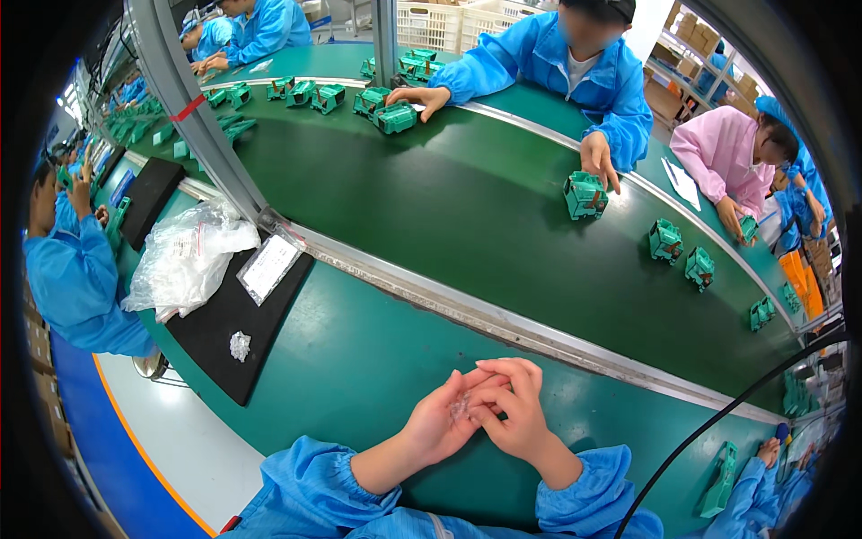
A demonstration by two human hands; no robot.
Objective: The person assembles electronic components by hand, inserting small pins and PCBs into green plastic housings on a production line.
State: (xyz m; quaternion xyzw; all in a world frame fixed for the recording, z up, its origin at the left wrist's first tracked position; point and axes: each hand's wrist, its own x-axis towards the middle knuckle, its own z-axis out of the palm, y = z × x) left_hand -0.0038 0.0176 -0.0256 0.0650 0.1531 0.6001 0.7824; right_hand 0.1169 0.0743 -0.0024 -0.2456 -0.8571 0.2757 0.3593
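Above the green worktable (359,359), my two hands meet in front of me. My left hand (434,424) is cupped palm up, holding several small clear pieces (460,410) that look like plastic; their exact kind is too small to tell. My right hand (519,415) lies over the left one, its fingers bent and pressed together at the clear pieces. Whatever sits between its fingertips is hidden. To the left, a small heap of similar clear pieces (240,346) rests on a black mat (260,314).
A clear plastic bag (193,256) and a labelled packet (270,267) lie on the mat. Beyond a metal rail (467,319), a green conveyor belt (404,207) carries green plastic housings (586,196). A co-worker's hands touch two housings. A black cable (718,418) arcs at right.
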